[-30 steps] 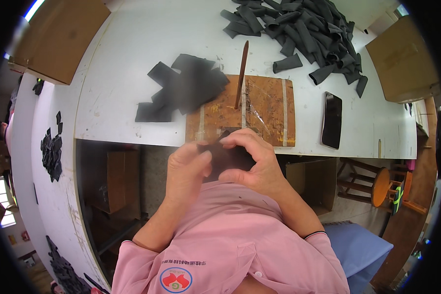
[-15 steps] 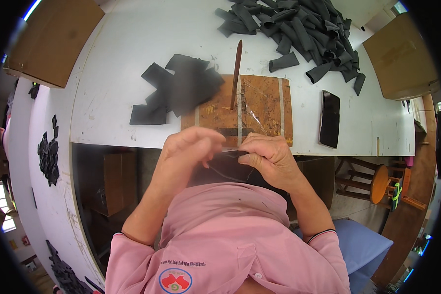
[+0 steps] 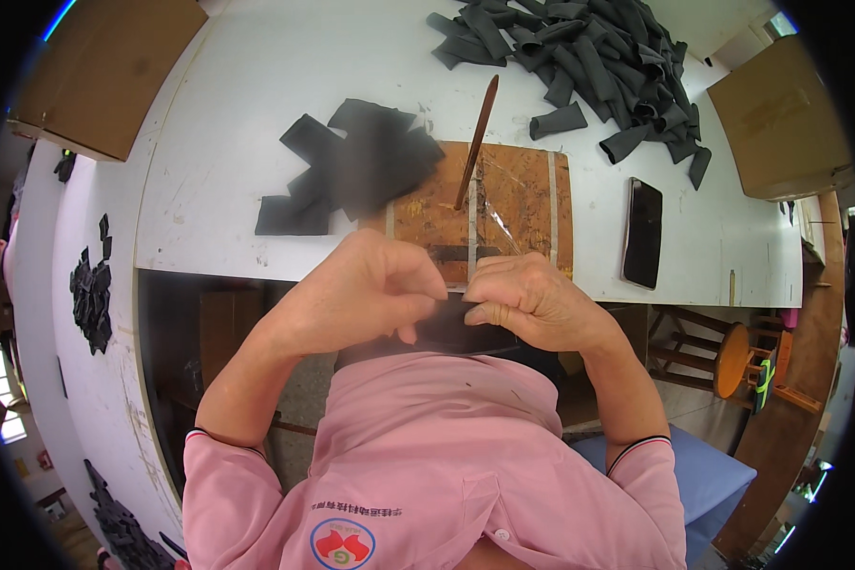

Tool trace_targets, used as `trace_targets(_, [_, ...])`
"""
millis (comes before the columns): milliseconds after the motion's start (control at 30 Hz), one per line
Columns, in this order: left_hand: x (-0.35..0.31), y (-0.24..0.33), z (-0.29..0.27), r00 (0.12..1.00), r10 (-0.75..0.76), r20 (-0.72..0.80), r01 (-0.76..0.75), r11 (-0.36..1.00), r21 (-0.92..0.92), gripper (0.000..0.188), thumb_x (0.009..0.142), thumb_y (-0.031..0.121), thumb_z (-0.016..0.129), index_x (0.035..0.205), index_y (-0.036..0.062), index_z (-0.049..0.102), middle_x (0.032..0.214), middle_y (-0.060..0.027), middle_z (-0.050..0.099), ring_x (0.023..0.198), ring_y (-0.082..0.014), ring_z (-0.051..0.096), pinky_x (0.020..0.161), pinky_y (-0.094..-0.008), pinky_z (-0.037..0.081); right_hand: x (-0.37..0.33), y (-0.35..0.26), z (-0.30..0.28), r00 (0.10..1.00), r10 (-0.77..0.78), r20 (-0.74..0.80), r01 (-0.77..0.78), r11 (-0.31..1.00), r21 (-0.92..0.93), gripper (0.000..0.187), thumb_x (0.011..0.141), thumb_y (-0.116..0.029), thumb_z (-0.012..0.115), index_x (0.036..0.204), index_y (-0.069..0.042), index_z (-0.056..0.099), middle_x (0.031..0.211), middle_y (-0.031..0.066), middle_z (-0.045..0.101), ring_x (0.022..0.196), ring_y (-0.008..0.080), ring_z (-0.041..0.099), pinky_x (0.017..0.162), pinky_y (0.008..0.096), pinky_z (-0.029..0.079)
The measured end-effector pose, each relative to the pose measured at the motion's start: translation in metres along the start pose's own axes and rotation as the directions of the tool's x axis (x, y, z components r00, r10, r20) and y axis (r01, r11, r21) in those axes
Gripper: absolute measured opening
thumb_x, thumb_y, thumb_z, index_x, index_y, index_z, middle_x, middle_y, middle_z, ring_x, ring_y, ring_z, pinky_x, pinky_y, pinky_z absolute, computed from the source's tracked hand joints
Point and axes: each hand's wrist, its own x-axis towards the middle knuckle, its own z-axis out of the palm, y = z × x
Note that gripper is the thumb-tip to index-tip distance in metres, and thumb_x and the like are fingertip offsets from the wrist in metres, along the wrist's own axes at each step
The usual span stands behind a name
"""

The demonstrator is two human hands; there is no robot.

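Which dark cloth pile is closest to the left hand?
The flat pile left of the reddish-brown stick, overlapping the wooden board. The bigger heap lies farther away at the upper right; the other piles are far off to the left.

White worktop [image 3: 218, 95], on it a brown board [image 3: 527, 204], a small dark fabric pile [image 3: 304, 190] partly covering it, a bigger pile [image 3: 598, 71] farther, a black phone [image 3: 643, 233], two cardboard boxes [image 3: 779, 119].

Bench [image 3: 223, 142]: bright, evenly lit
Space below [image 3: 168, 328]: dim
Hands [image 3: 370, 290] [image 3: 527, 296]: well lit; dark cloth [image 3: 454, 326] between them murky
Window [image 3: 13, 427]: blown-out white
Tape [image 3: 499, 221]: glare streak
Near cloth pile [image 3: 356, 161]: hazy smudge across middle
Boxes [image 3: 114, 71] [image 3: 779, 114]: curved by lens, black rim beyond
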Motion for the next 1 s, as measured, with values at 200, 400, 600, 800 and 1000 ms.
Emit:
trace_targets(200, [-0.002,-0.022,0.007,0.996,0.075,-0.05,-0.078,0.995,-0.066,0.006,0.076,-0.004,0.057,0.081,-0.0012,0.059,0.066,0.0006,0.055,0.057,-0.0032,0.051,0.049,-0.0162,0.043,0.006,0.002,0.007,0.999,-0.017,0.032,0.021,0.991,-0.134,0.014,0.074,-0.015,0.059,0.073,-0.001,0.054,0.068,0.0107,0.052,0.065,0.0286,0.051,0.06,0.0374,0.041])
trace_targets(400, [0.001,-0.041,0.031,0.896,0.171,-0.409,-0.212,0.976,-0.056,0.005,0.077,-0.003,0.058,0.08,-0.0015,0.056,0.067,0.0017,0.054,0.057,-0.0024,0.048,0.051,-0.0153,0.039,0.007,-0.007,0.033,0.61,-0.33,-0.72,-0.148,0.846,-0.513,0.024,0.062,-0.005,0.07,0.081,-0.002,0.057,0.075,0.0075,0.052,0.069,0.0237,0.052,0.059,0.033,0.043])
trace_targets(600, [0.012,-0.051,0.056,0.628,0.45,-0.634,-0.385,0.889,0.25,0.009,0.074,-0.001,0.059,0.08,0.0017,0.054,0.062,-0.0055,0.055,0.052,-0.0075,0.051,0.046,-0.0218,0.04,0.003,-0.005,0.052,0.765,-0.045,-0.643,-0.059,0.988,-0.14,0.023,0.064,-0.002,0.069,0.084,-0.001,0.058,0.078,0.0097,0.055,0.061,0.0191,0.055,0.053,0.027,0.045])
trace_targets(800, [0.025,-0.052,0.062,0.401,0.461,-0.792,-0.426,0.859,0.284,0.011,0.075,-0.005,0.056,0.083,0.0003,0.052,0.067,-0.005,0.057,0.047,-0.0059,0.049,0.04,-0.0199,0.037,0.019,0.007,0.058,0.777,-0.265,-0.571,-0.12,0.828,-0.547,0.019,0.062,0.005,0.059,0.08,0.001,0.054,0.072,0.0093,0.05,0.064,0.0258,0.052,0.051,0.0326,0.043])
trace_targets(1000, [0.018,-0.044,0.038,0.883,0.119,-0.454,-0.44,0.543,-0.715,0.018,0.073,-0.008,0.055,0.088,0.0002,0.049,0.068,-0.0035,0.054,0.041,-0.0009,0.033,0.035,-0.0156,0.023,0.01,0.005,0.05,0.713,0.118,-0.691,-0.215,0.975,-0.055,0.012,0.066,0.005,0.059,0.077,0.001,0.056,0.073,0.0087,0.052,0.066,0.0155,0.052,0.054,0.026,0.042])
